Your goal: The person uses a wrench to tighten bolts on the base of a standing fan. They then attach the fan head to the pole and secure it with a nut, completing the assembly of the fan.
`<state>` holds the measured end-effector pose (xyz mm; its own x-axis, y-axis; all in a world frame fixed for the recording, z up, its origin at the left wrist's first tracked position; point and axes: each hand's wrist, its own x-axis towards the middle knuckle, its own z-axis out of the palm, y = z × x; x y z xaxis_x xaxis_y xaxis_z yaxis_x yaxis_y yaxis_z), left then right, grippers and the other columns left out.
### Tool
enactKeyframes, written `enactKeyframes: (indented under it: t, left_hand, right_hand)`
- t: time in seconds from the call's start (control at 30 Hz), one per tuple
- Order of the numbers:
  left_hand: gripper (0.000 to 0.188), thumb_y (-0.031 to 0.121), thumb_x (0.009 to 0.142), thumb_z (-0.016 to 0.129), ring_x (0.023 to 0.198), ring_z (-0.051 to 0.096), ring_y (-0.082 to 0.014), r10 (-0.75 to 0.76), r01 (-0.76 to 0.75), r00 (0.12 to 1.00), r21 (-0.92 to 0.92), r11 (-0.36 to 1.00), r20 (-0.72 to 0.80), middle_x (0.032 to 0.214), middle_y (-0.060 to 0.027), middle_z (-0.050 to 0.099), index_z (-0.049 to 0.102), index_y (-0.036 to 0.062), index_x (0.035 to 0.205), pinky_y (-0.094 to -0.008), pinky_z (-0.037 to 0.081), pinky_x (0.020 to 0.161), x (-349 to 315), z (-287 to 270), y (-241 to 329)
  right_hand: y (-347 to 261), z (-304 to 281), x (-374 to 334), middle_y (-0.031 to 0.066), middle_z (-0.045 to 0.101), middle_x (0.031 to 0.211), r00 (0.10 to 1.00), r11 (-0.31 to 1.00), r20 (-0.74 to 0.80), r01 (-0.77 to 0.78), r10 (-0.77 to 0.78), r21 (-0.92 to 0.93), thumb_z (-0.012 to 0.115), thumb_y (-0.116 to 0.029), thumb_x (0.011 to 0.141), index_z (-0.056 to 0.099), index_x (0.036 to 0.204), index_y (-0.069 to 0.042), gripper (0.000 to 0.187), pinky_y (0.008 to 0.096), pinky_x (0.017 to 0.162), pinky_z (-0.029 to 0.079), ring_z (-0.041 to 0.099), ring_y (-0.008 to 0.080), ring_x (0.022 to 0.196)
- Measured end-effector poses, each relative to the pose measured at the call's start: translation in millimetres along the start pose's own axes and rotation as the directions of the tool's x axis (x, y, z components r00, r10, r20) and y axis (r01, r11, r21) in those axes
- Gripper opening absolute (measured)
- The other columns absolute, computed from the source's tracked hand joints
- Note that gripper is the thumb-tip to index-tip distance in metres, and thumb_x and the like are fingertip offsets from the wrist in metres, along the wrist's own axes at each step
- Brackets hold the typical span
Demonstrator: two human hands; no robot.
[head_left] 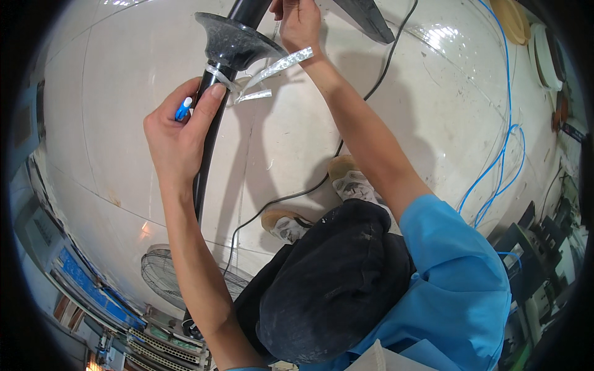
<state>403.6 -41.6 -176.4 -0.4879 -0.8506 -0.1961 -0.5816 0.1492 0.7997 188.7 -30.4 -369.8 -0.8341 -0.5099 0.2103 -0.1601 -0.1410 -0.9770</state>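
Observation:
My left hand point(179, 136) wraps round a slim black pole point(208, 145), thumb laid along its side. A blue stick-like thing with a white tip point(183, 110) pokes out between thumb and fingers; its kind is unclear. Just above this hand a silvery strip point(266, 74) is knotted round the pole, two loose ends sticking out to the right. Over the knot sits a glossy black flared collar point(235, 42), with a thicker black tube point(249, 11) beyond it. My right hand point(301, 28) is beside that tube, fingers curled together at the top edge; what they hold is hidden.
A wire fan cage point(162, 272) lies at lower left. A black cable point(291, 196) crosses the pale floor point(124, 123) near my shoes point(288, 226). A black foot-like piece point(365, 20) is at the top. Looped blue cable point(510, 127) and round pieces point(543, 59) lie right.

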Motion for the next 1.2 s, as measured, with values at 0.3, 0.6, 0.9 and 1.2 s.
enactKeyframes:
  t: [0.3,0.6,0.9,1.2]
  left_hand:
    - [0.037,0.025,0.091,0.085,0.069,0.055,-0.0065,-0.026,0.026,1.000,-0.033,0.999,-0.004,0.081,-0.0007,0.067,0.078,-0.0056,0.110,-0.0212,0.044,0.060,-1.8,1.0,3.7]
    - [0.037,0.027,0.092,0.084,0.070,0.056,-0.0065,0.008,-0.008,1.000,-0.043,0.999,0.005,0.081,-0.0013,0.069,0.078,-0.0052,0.110,-0.0213,0.045,0.061,-2.7,0.7,1.3]
    - [0.038,0.028,0.091,0.084,0.070,0.055,-0.0066,0.002,-0.002,1.000,0.029,1.000,0.007,0.079,-0.0014,0.067,0.078,-0.0051,0.110,-0.0215,0.044,0.060,-1.6,-1.3,5.3]
    - [0.036,0.023,0.092,0.083,0.069,0.051,-0.0048,0.001,-0.001,1.000,-0.016,1.000,0.004,0.080,0.0003,0.066,0.077,-0.0062,0.112,-0.0197,0.041,0.059,-1.9,-0.5,6.4]
  right_hand:
    - [-0.2,11.3,0.2,0.0129,0.062,0.072,0.998,0.995,-0.058,0.025,-0.030,-0.096,0.049,-0.040,0.113,0.061,0.095,-0.001,0.045,0.0398,0.061,0.047,0.058,0.0247,0.063]
    - [-0.4,-6.7,6.1,0.0133,0.063,0.071,0.997,0.991,0.010,0.073,-0.073,-0.109,0.051,-0.031,0.112,0.065,0.101,-0.001,0.036,0.0398,0.062,0.049,0.064,0.0265,0.065]
    - [24.0,16.2,12.3,0.0059,0.066,0.074,0.997,0.994,-0.007,-0.078,0.078,0.073,0.055,-0.038,0.111,0.069,0.099,-0.004,0.038,0.0355,0.062,0.047,0.061,0.0192,0.066]
    - [4.4,10.2,13.5,0.0063,0.068,0.070,0.993,0.984,-0.047,-0.105,0.113,0.147,0.068,-0.034,0.102,0.071,0.085,0.002,0.040,0.0323,0.065,0.049,0.060,0.0141,0.065]
